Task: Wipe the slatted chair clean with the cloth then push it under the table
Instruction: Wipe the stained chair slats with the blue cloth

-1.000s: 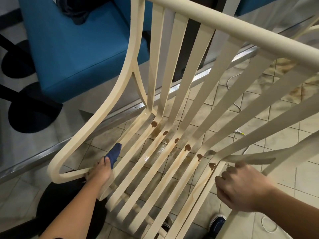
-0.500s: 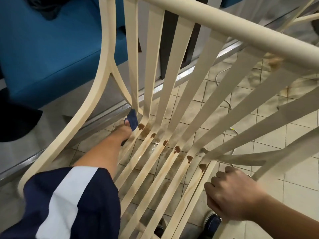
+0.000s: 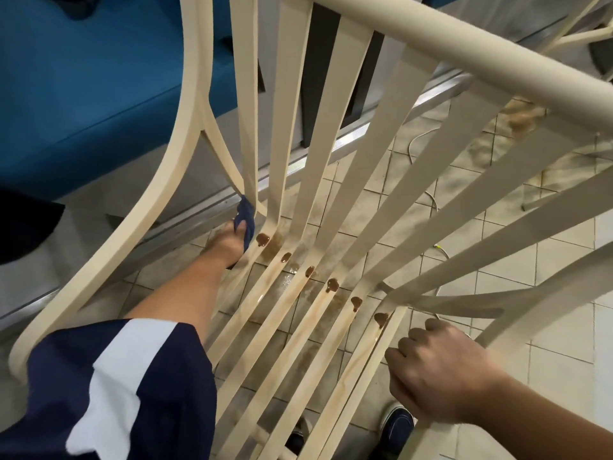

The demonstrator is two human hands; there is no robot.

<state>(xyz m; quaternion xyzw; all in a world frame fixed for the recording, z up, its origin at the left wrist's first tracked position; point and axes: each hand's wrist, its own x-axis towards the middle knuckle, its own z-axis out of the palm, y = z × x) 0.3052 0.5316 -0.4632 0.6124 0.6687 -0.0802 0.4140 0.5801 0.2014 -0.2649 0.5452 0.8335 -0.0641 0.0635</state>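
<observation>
A dark blue cloth (image 3: 245,212) at the left bend of a cream slatted plastic chair (image 3: 331,111)
The left hand (image 3: 229,242) pinches it against the leftmost slat, beside brown blobs (image 3: 263,239); the right hand (image 3: 438,370) curls its fingers round the near-right seat edge.

The left hand (image 3: 229,242) presses a dark blue cloth (image 3: 246,215) against the leftmost slat of the cream slatted chair (image 3: 335,134), right at the bend where seat meets back. Brown blobs (image 3: 331,284) sit in a row along that bend — one per slat. The right hand (image 3: 438,370) grips the chair's right edge above a tiled floor (image 3: 547,270).
</observation>
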